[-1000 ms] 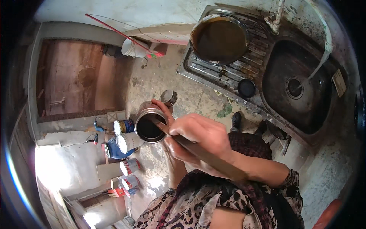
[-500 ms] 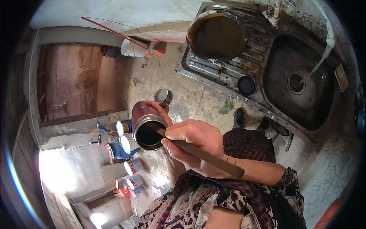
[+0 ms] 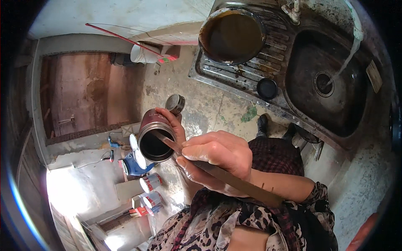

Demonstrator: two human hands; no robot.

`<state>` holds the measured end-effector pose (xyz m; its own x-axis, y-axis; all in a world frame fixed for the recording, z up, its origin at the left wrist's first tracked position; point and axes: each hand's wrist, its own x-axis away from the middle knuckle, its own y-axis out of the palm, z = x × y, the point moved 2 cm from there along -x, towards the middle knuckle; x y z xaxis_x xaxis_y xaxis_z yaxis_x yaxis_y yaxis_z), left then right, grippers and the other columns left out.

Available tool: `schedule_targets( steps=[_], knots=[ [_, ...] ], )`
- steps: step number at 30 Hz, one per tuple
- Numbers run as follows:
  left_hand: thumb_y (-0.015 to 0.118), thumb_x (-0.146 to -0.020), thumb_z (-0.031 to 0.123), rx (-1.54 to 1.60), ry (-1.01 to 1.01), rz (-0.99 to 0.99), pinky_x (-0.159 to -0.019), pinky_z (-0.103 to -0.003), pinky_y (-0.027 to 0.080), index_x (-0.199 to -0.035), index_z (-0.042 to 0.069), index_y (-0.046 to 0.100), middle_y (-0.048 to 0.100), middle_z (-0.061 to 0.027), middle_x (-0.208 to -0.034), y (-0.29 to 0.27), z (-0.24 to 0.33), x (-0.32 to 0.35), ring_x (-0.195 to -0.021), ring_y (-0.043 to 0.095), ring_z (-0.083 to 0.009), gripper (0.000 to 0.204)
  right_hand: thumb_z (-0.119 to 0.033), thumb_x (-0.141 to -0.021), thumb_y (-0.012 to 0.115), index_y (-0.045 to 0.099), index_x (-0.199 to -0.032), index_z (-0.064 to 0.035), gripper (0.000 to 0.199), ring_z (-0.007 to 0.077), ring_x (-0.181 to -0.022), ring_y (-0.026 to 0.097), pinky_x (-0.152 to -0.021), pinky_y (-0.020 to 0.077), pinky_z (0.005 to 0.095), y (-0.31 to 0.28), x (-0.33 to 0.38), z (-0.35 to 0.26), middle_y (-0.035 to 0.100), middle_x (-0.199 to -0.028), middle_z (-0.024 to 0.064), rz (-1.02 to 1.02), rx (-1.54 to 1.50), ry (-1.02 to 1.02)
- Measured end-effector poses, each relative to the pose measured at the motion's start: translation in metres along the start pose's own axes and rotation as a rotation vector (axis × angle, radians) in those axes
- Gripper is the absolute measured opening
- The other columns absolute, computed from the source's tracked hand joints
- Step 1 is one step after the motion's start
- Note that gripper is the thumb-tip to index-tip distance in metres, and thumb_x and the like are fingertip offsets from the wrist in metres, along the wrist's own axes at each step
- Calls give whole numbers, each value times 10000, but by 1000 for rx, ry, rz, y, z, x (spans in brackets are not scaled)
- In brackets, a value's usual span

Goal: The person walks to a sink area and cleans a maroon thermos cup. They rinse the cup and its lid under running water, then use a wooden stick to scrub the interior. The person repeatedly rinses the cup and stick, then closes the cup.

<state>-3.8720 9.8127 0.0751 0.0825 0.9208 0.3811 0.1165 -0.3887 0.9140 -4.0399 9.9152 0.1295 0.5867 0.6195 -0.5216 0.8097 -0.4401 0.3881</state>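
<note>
My left hand is wrapped around a maroon cylindrical metal container with a silver rim, tilted so its dark open mouth faces me. In my right hand, a long flat brown stick is pinched between thumb and fingers. The stick's front end reaches into the container's mouth near the upper rim, and its back end passes over my right forearm. What lies deep inside the container is too dark to tell.
On the metal drainboard sit a wide pot of brown liquid and a small black round dish. Water runs from a hose into the sink. Beyond my left hand is a round silver-topped tin. Paint buckets stand at left.
The container has shifted slightly left and its mouth shows more fully. The stick's back end has moved down and right. Both hands keep their hold.
</note>
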Motion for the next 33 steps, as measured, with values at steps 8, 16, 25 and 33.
schedule_targets(
  steps=[8,16,25,33],
  knots=[
    [651,-767,29,5,-39,-3,-887,-321,497,-1248,35,424,508,-116,-1174,5,0,3,-1076,533,-237,531,-33,-617,746,595,-786,-67,230,197,-571,609,-479,442,273,-3,-4,-7,628,-705,58,-86,112,-52],
    [658,-759,29,6,-56,-14,-889,-323,495,-1249,37,424,506,-116,-1177,8,1,3,-1078,531,-237,543,-52,-631,727,608,-796,-70,204,200,-620,626,-495,450,279,14,1,3,634,-740,48,-153,151,-7],
    [666,-750,29,6,-76,-7,-891,-324,493,-1249,39,423,504,-115,-1182,7,1,0,-1080,529,-236,555,-70,-633,694,615,-815,-56,199,221,-629,609,-519,453,298,11,5,5,608,-750,73,-143,37,-70],
    [674,-742,29,9,-53,-21,-893,-325,491,-1250,42,423,502,-115,-1185,15,5,8,-1082,528,-235,567,-86,-631,623,555,-760,-41,153,226,-584,552,-506,435,321,17,-2,-3,509,-663,63,-146,-36,-66]
  ],
)
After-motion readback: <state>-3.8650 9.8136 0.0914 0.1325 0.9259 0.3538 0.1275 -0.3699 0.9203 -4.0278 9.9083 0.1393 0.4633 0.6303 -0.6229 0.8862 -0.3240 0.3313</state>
